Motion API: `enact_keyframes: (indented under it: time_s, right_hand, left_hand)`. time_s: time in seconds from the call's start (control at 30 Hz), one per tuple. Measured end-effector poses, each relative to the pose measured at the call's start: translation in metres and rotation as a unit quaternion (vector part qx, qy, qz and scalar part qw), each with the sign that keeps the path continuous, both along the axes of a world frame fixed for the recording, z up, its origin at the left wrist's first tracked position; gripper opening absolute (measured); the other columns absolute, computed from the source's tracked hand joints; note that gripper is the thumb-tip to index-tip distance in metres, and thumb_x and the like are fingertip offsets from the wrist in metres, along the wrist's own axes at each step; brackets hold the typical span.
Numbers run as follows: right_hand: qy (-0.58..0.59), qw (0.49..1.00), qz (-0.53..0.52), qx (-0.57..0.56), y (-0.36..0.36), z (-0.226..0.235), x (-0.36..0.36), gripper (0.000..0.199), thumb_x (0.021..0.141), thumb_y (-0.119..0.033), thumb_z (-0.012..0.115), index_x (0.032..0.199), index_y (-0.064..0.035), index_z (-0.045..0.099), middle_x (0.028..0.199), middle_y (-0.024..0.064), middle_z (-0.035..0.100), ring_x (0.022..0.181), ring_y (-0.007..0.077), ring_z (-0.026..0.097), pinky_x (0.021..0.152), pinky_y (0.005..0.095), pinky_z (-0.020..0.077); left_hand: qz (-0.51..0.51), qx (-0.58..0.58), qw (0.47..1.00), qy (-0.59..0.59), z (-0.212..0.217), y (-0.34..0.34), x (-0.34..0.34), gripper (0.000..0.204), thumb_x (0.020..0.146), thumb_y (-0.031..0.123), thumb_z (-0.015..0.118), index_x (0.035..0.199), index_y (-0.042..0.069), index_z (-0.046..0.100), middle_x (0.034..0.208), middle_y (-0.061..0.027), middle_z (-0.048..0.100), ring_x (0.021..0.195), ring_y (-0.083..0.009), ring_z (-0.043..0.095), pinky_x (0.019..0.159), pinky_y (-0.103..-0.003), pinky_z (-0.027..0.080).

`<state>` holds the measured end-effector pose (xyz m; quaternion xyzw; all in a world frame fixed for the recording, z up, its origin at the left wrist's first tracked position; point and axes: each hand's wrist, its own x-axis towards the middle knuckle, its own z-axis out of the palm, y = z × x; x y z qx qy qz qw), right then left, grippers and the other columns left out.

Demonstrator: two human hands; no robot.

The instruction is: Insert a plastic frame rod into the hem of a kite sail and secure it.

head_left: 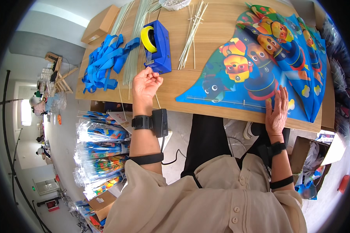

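Observation:
My left hand (pixel 145 86) is at the near end of a blue tape dispenser (pixel 164 48), which carries a yellow-rimmed roll of tape (pixel 147 39). Its fingers are curled in a pinch by the dispenser's cutting end; whatever is between them is hidden. My right hand (pixel 277 108) lies with fingers stretched out on a kite sheet (pixel 206 83), near the table's front edge. The thin blue sheet is printed with cartoon dogs and is partly folded over at the right. A slim pale rod (pixel 225 101) lies along its near edge.
Blue ribbon strips (pixel 107 62) and thin pale rods (pixel 138 27) lie left on the wooden table (pixel 210 23). More rods (pixel 191 37) lie mid-table, beyond them a bowl (pixel 175 4). Bagged printed packs (pixel 105 149) are stacked below left. A carton (pixel 305 155) stands below right.

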<state>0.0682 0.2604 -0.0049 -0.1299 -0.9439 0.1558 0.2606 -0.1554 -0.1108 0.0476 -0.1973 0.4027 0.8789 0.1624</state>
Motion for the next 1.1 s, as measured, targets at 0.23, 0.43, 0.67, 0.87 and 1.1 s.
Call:
enact_keyframes:
  time_s: [0.23,0.43,0.67,0.87,1.1]
  right_hand:
    - [0.004,1.000,-0.007,-0.002,0.001,-0.001,-0.002,0.043,0.088,-0.021,0.056,0.126,-0.0040,0.045,0.138,0.0139,0.038,0.131,0.0341,0.031,0.106,0.0452,0.0279]
    - [-0.002,1.000,0.000,0.002,-0.001,0.002,-0.001,0.041,0.088,-0.021,0.056,0.124,-0.0040,0.046,0.138,0.0134,0.038,0.131,0.0340,0.032,0.106,0.0454,0.0278]
    - [-0.004,1.000,-0.009,-0.001,-0.001,0.001,0.000,0.040,0.089,-0.021,0.055,0.124,-0.0036,0.047,0.138,0.0135,0.038,0.130,0.0341,0.032,0.106,0.0450,0.0277]
    - [-0.006,1.000,-0.003,-0.001,-0.001,0.001,0.000,0.040,0.089,-0.022,0.055,0.123,-0.0034,0.047,0.138,0.0139,0.038,0.130,0.0341,0.032,0.106,0.0449,0.0280]
    - [0.001,1.000,-0.007,0.012,0.000,0.000,0.000,0.038,0.088,-0.022,0.056,0.121,-0.0037,0.047,0.137,0.0137,0.039,0.129,0.0343,0.033,0.105,0.0451,0.0290]
  left_hand:
    - [0.007,-0.110,0.992,-0.058,-0.016,0.037,0.026,0.011,0.080,0.013,0.061,0.076,0.007,0.053,0.067,-0.0032,0.047,0.062,-0.0168,0.048,0.059,-0.033,0.040]
    - [0.264,-0.423,0.844,0.199,0.025,0.025,0.005,0.027,0.066,-0.001,0.064,0.092,0.001,0.057,0.082,-0.0065,0.056,0.075,-0.0173,0.054,0.067,-0.029,0.045]
    - [0.044,-0.549,0.827,0.116,0.045,0.016,-0.039,0.053,0.062,-0.002,0.067,0.114,-0.005,0.052,0.103,-0.0145,0.058,0.090,-0.0235,0.058,0.072,-0.035,0.045]
    - [0.032,-0.455,0.886,0.083,0.044,0.009,-0.046,0.048,0.063,-0.003,0.067,0.109,-0.002,0.052,0.085,-0.0101,0.058,0.070,-0.0182,0.056,0.065,-0.037,0.045]
    - [0.096,-0.210,0.958,0.169,0.027,0.008,-0.012,0.031,0.066,-0.011,0.060,0.091,0.002,0.048,0.064,-0.0034,0.049,0.052,-0.0122,0.047,0.061,-0.034,0.046]
